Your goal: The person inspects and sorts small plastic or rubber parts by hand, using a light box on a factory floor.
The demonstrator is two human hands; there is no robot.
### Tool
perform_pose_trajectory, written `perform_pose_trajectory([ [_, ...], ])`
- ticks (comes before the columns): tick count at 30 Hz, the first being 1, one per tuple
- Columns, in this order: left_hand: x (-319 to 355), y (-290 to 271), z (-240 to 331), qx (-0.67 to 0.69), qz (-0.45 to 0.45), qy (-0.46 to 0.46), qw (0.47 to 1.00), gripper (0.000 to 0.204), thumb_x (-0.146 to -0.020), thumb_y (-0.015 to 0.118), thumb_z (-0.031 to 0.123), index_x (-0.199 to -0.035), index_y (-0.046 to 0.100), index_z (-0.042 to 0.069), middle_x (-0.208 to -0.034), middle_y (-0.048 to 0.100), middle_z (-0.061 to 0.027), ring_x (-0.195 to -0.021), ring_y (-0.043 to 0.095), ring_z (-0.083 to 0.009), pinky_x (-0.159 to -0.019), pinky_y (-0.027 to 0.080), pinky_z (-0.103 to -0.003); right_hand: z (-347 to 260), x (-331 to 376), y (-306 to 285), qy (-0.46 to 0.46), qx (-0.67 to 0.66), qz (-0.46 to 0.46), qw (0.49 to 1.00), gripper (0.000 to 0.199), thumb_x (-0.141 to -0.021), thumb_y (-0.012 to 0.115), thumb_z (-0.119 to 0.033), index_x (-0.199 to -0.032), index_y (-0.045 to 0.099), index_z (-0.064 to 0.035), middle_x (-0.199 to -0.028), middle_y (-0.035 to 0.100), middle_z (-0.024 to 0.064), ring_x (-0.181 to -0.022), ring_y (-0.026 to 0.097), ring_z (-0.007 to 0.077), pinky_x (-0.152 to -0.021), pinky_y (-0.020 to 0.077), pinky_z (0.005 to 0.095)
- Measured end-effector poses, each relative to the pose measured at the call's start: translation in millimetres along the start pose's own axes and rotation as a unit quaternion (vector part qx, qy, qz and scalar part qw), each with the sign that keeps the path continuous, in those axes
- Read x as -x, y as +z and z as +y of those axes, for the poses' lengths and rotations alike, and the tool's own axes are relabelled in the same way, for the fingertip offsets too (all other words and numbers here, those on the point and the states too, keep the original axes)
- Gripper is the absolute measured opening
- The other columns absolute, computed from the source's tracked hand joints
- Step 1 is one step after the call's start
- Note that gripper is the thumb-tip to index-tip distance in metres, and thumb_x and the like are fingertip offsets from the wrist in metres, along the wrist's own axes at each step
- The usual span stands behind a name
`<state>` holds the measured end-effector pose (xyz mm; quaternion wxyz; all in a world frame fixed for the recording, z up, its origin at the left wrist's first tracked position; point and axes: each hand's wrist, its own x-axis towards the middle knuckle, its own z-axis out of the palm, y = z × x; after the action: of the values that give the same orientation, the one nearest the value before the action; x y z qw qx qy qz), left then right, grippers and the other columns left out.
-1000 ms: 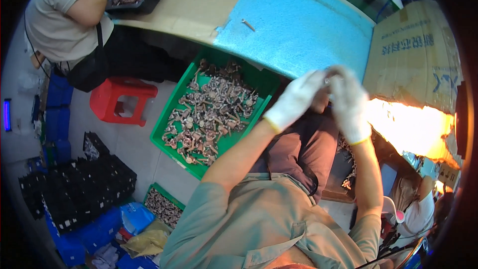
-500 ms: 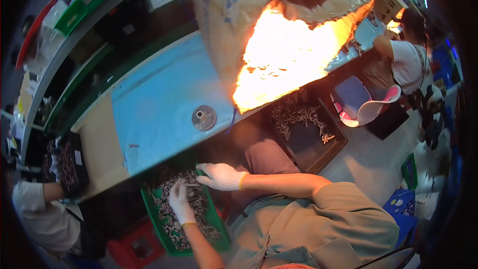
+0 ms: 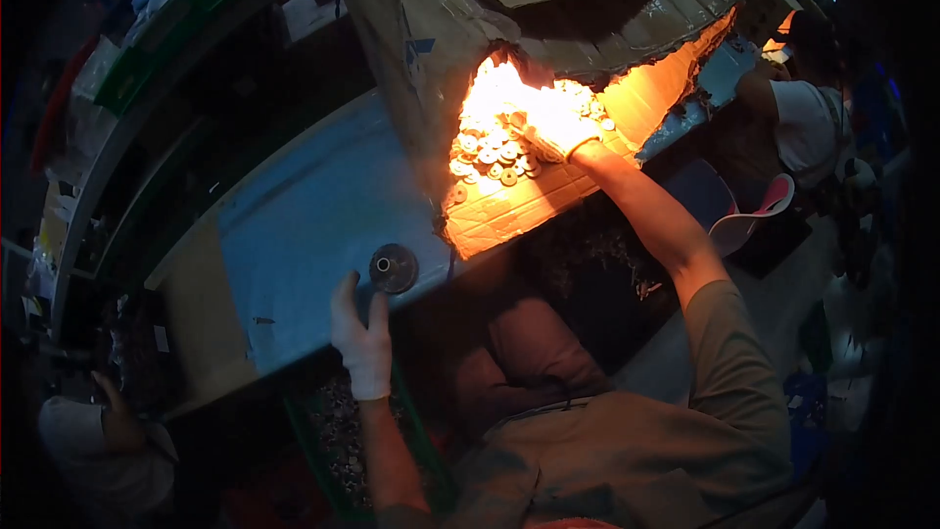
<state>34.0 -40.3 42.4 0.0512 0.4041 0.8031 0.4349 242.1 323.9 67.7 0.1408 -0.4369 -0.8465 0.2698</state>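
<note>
Head view: where is the left hand (image 3: pixel 363 345)?

"It wears a white glove and hangs over the front edge of a worktop (image 3: pixel 299 220) covered in light blue sheeting. Its grip is spread, thumb and fingers parted, the tips just beside a dark grey round disc (image 3: pixel 398 273) with a pale ring at its centre. I cannot tell whether they touch it."

"And the right hand (image 3: pixel 560 129)?"

"That arm stretches into the torn opening of a large brown cardboard box (image 3: pixel 411 98), which stands on the worktop and glows orange-white inside. The hand is at a pile of small round pieces with centre holes (image 3: pixel 508 175). Glare washes out the fingers, so I cannot tell whether that grip is spread, pressed together or pinching a piece."

"How do those pieces lie?"

"Heaped on cardboard inside the opening, a few loose toward its left side. The dark grey disc lies outside, on the blue sheeting, between the left hand and the box."

"What else is around?"

"A small brown piece (image 3: pixel 263 320) lies farther left on the worktop. Lower down, the left forearm crosses over a green plastic crate (image 3: pixel 421 439) of small jumbled parts, dim in shadow. One person in a pale shirt (image 3: pixel 108 456) is at the lower left; another person (image 3: pixel 807 127) is at the upper right, near a white chair with a pink edge (image 3: pixel 752 223)."
</note>
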Motion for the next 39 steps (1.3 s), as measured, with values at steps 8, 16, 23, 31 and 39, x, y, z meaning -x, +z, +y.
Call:
perform_pose_trajectory([
  [8,-27.5,45.6,-6.0,0.026,-0.037,0.011,0.999,0.040,-0.095,0.072,0.020,-0.130,0.065,0.001,-0.129,0.065,-0.0179,-0.120,0.061,-0.0353,-0.104,0.048,-0.043,9.4,-10.0,-10.5,-0.174,0.223,0.050,0.958,0.031,-0.095,0.056,-0.027,-0.114,0.069,-0.0054,-0.110,0.071,0.0170,-0.093,0.070,0.0356,-0.082,0.0548,0.0491],
  [16,-31.9,38.4,-34.9,0.024,-0.016,0.068,0.997,0.037,-0.086,0.077,0.015,-0.122,0.069,0.005,-0.118,0.069,-0.0150,-0.115,0.063,-0.0335,-0.099,0.049,-0.043,-52.1,93.9,18.5,0.054,-0.302,-0.163,0.938,0.017,-0.099,0.066,-0.017,-0.111,0.072,-0.0059,-0.078,0.066,0.0011,-0.068,0.061,0.0060,-0.059,0.0501,0.0238],
  [23,-35.6,42.5,-35.8,0.032,-0.006,0.126,0.992,0.048,-0.081,0.078,0.012,-0.127,0.065,0.005,-0.118,0.069,-0.0126,-0.115,0.063,-0.0327,-0.104,0.045,-0.044,-150.1,126.7,130.9,-0.071,-0.240,-0.095,0.964,0.028,-0.098,0.066,-0.024,-0.117,0.071,-0.0050,-0.095,0.074,0.0127,-0.083,0.071,0.0225,-0.074,0.0564,0.0350],
  [31,-30.8,41.8,-41.2,0.033,-0.017,0.099,0.994,0.061,-0.081,0.076,0.012,-0.139,0.058,0.003,-0.126,0.065,-0.0163,-0.117,0.060,-0.0349,-0.107,0.044,-0.045,-165.6,104.5,165.6,-0.072,-0.204,-0.047,0.975,0.034,-0.101,0.059,-0.033,-0.121,0.069,-0.0065,-0.103,0.075,0.0176,-0.095,0.073,0.0348,-0.082,0.0569,0.0428],
  [39,-27.5,39.2,-46.0,0.097,-0.039,0.083,0.991,0.063,-0.084,0.074,0.015,-0.142,0.056,0.002,-0.130,0.065,-0.0179,-0.119,0.061,-0.0347,-0.106,0.046,-0.045,-173.6,118.5,159.8,-0.093,-0.147,0.036,0.984,0.031,-0.100,0.065,-0.029,-0.121,0.067,-0.0069,-0.098,0.075,0.0175,-0.087,0.075,0.0304,-0.076,0.0587,0.0391],
])
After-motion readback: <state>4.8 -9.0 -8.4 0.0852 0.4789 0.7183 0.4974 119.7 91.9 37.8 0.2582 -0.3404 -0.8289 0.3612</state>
